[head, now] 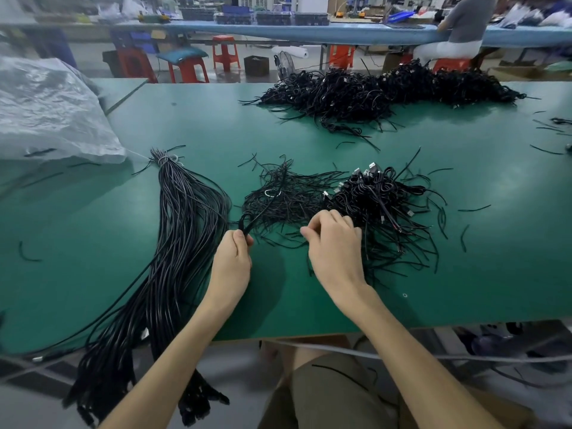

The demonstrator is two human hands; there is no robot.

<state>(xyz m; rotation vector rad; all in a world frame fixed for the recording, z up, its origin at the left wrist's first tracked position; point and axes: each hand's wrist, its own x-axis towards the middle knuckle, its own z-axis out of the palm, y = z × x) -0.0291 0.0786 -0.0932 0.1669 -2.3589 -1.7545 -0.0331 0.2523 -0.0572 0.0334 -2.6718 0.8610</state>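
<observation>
Where the left hand pinches it, the cable slants away rightward.

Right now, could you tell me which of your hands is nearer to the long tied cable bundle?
Left. The left hand, gripping thin wires, sits just right of the tied cable bundle; the right hand is farther right, at the USB cable pile.

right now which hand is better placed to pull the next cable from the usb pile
Right. The right hand sits at the edge of the USB cable pile, fingers curled over its wires. The left hand grips a looped black cable, farther from that pile.
</observation>
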